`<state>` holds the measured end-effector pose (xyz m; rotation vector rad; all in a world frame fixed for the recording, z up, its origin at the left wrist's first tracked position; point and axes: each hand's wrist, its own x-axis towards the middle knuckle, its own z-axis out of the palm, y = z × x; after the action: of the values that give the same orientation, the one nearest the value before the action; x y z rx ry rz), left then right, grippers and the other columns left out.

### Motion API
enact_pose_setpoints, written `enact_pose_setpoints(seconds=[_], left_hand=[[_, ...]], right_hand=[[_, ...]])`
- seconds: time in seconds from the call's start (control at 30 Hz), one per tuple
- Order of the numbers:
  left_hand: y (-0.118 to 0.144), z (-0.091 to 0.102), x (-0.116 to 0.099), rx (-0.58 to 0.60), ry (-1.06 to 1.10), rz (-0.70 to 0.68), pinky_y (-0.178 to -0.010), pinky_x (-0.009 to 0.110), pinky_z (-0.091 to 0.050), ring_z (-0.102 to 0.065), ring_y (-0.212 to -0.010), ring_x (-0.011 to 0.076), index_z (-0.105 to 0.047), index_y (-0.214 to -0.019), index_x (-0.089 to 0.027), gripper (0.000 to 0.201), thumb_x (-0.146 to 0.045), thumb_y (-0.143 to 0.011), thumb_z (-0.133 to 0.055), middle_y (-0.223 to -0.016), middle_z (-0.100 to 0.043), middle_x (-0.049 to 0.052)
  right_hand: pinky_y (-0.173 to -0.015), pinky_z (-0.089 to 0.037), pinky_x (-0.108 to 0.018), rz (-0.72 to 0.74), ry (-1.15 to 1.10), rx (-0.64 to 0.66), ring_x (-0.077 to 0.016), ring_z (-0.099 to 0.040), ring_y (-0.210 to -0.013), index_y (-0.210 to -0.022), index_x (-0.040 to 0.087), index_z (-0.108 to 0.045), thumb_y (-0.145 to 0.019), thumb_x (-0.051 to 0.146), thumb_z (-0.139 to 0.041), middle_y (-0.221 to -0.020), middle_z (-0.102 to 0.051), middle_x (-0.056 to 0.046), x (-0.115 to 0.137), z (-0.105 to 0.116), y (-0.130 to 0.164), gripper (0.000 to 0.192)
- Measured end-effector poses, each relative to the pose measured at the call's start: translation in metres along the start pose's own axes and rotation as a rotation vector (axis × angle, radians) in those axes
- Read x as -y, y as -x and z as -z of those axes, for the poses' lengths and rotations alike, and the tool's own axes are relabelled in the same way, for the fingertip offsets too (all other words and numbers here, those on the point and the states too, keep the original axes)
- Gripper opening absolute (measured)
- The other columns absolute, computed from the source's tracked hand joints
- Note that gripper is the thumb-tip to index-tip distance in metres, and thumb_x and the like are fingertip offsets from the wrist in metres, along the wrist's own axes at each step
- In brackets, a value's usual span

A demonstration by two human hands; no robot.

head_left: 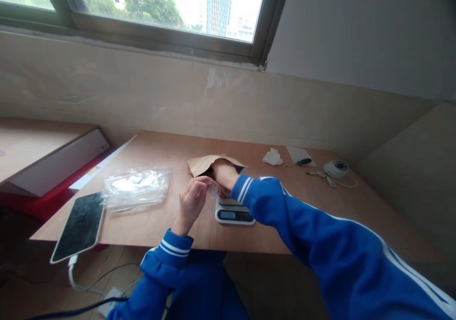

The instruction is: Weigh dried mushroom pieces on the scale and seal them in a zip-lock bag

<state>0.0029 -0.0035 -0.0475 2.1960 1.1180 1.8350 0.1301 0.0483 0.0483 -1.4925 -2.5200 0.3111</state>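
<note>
The right hand (223,173) is pushed into the mouth of a brown paper bag (206,163) lying on the desk (164,225), so its fingers are hidden and their state cannot be told. The left hand (192,199) is raised just beside it, fingers curled and pinched on a small clear bag (213,192) held above a small scale (234,213). The scale is set near the front edge of the desk, its display lit. To the left, a heap of clear bags (136,188) is spread on the desk, and a phone (80,226) is laid over the front left corner with a cable plugged in. Well apart, at the far right, a crumpled tissue (272,157), a green-handled tool (301,162) and a round white device (336,168) are seen. Blue sleeves with white stripes are worn.
</note>
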Motion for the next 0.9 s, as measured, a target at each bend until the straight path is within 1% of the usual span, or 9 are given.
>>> enact_pose_setpoints(seconds=[0.1,0.17,0.27,0.33,0.43,0.57,0.67,0.8,0.9], left_hand=[[0.0,0.005,0.0,-0.043,-0.031,-0.036,-0.072,0.025,-0.055,-0.068,-0.088,0.0128,-0.051,-0.08,-0.02,0.012,-0.013,-0.088,-0.056,-0.097,-0.071,0.004],[-0.001,0.009,-0.002,-0.054,-0.059,-0.061,-0.073,0.026,-0.055,-0.068,-0.089,0.013,-0.052,-0.08,-0.02,0.012,-0.012,-0.086,-0.058,-0.098,-0.072,0.004],[-0.001,0.013,-0.003,-0.097,-0.088,-0.048,-0.071,0.026,-0.054,-0.069,-0.088,0.0134,-0.052,-0.08,-0.02,0.012,-0.014,-0.086,-0.06,-0.098,-0.072,0.004],[-0.002,0.013,-0.004,-0.124,-0.089,-0.019,-0.069,0.025,-0.054,-0.069,-0.087,0.0133,-0.053,-0.079,-0.019,0.012,-0.016,-0.085,-0.062,-0.097,-0.072,0.004],[-0.005,0.01,-0.004,-0.128,-0.063,0.016,-0.068,0.025,-0.052,-0.068,-0.087,0.0134,-0.053,-0.078,-0.019,0.012,-0.017,-0.085,-0.062,-0.097,-0.072,0.004],[-0.009,0.007,-0.004,-0.142,-0.034,0.046,-0.063,0.022,-0.05,-0.067,-0.083,0.0123,-0.052,-0.076,-0.019,0.014,-0.017,-0.085,-0.063,-0.096,-0.072,0.003],[-0.011,0.006,-0.005,-0.138,-0.03,0.051,-0.061,0.021,-0.048,-0.067,-0.082,0.0115,-0.052,-0.076,-0.019,0.014,-0.017,-0.085,-0.062,-0.097,-0.072,0.003],[-0.021,0.004,-0.006,-0.14,-0.06,0.103,-0.065,0.022,-0.049,-0.067,-0.086,0.0122,-0.053,-0.079,-0.02,0.01,-0.019,-0.087,-0.059,-0.099,-0.072,0.004],[-0.043,0.002,-0.005,-0.106,-0.094,0.158,-0.073,0.024,-0.051,-0.067,-0.091,0.0135,-0.055,-0.085,-0.021,0.005,-0.023,-0.09,-0.056,-0.109,-0.071,0.004]], right_hand=[[-0.074,-0.052,-0.027,-0.037,0.046,0.047,-0.0239,-0.07,-0.093,-0.103,0.015,-0.072,-0.088,0.015,-0.05,-0.105,-0.073,-0.011,0.01,0.012,0.017,0.026],[-0.076,-0.051,-0.026,-0.051,0.094,0.072,-0.0227,-0.069,-0.094,-0.101,0.016,-0.072,-0.089,0.013,-0.049,-0.104,-0.073,-0.011,0.018,0.021,0.031,0.026],[-0.074,-0.049,-0.027,-0.078,0.016,-0.026,-0.0222,-0.068,-0.09,-0.102,0.018,-0.072,-0.092,0.019,-0.049,-0.097,-0.074,-0.011,0.024,0.033,0.053,0.025],[-0.068,-0.047,-0.025,-0.095,-0.21,-0.135,-0.0193,-0.067,-0.081,-0.101,0.019,-0.071,-0.091,0.026,-0.054,-0.088,-0.073,-0.007,0.021,0.038,0.064,0.021],[-0.052,-0.041,-0.022,-0.156,-0.739,-0.217,-0.0117,-0.057,-0.058,-0.098,0.016,-0.07,-0.085,0.033,-0.063,-0.071,-0.067,-0.001,0.007,0.041,0.073,0.022],[-0.037,-0.015,-0.019,-0.262,-1.324,-0.122,-0.0034,-0.022,-0.038,-0.093,0.016,-0.064,-0.077,0.042,-0.071,-0.047,-0.036,0.011,-0.013,0.044,0.079,0.032],[-0.036,-0.01,-0.02,-0.247,-1.563,-0.033,-0.0031,-0.011,-0.04,-0.073,0.018,-0.055,-0.077,0.043,-0.073,-0.047,-0.022,0.013,-0.022,0.047,0.086,0.03],[-0.037,-0.012,-0.02,-0.254,-1.583,-0.039,-0.0033,-0.012,-0.041,-0.076,0.019,-0.056,-0.077,0.044,-0.072,-0.05,-0.023,0.013,-0.038,0.05,0.104,0.03],[-0.038,-0.012,-0.02,-0.3,-1.379,-0.138,-0.004,-0.018,-0.041,-0.092,0.021,-0.063,-0.07,0.048,-0.076,-0.051,-0.032,0.011,-0.06,0.04,0.123,0.037]])
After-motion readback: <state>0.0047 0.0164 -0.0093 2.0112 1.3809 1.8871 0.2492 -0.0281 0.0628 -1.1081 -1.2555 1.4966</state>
